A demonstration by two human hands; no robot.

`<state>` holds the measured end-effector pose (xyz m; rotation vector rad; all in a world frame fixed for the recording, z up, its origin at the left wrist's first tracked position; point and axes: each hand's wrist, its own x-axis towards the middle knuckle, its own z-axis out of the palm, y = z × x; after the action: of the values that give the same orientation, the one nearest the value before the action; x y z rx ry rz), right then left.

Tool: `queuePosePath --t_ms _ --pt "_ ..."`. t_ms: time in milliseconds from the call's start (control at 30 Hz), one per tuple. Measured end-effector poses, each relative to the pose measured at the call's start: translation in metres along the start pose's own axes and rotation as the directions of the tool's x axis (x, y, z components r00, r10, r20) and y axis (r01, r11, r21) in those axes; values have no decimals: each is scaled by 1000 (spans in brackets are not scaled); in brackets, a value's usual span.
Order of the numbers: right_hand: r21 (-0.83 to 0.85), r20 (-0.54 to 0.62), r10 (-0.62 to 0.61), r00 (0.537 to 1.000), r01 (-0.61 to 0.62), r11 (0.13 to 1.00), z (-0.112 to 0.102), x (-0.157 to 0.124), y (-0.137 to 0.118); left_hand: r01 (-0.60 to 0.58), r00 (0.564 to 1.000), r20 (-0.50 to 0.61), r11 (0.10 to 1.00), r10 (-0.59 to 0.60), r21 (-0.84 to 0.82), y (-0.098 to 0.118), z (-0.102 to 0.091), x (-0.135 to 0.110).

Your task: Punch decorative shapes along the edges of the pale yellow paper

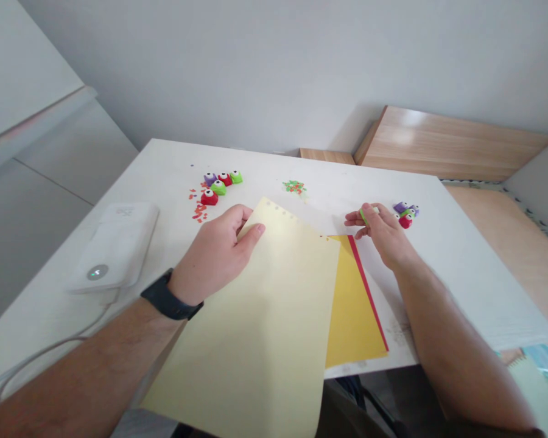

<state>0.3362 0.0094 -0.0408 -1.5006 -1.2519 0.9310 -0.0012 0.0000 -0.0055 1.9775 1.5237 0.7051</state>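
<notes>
My left hand (221, 252) pinches a pale yellow sheet of paper (274, 316) at its upper left corner and holds it tilted above the table. A row of small punched holes runs along the sheet's top edge. To the right of that sheet, my right hand (386, 231) has its thumb and fingers closed on a small green paper punch (363, 215), mostly covered by the hand. Just beyond this hand sits a cluster of purple, green and red punches (406, 214) with eye-like tops. Several similar punches (219, 185) stand past my left hand.
Under the held sheet lie a deeper yellow sheet (354, 322) and a red-edged sheet (369, 292). Red paper bits (200, 212) and a green-red confetti pile (295, 187) are scattered on the white table (265, 164). A white box-shaped device (119, 243) with a cable (84, 333) stands at left.
</notes>
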Motion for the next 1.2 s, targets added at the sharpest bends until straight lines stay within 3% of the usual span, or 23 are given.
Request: queuePosePath --t_ms 433,767,1200 --pt "6 46 -44 998 44 999 8 2 3 -19 1000 -16 1000 19 10 1 1 0" --pt "-39 14 -34 999 35 999 7 4 5 -14 1000 -3 1000 14 -9 -1 2 -1" --pt "-6 100 -9 995 10 1000 43 33 -9 -6 999 -40 996 2 -94 2 3 -1"
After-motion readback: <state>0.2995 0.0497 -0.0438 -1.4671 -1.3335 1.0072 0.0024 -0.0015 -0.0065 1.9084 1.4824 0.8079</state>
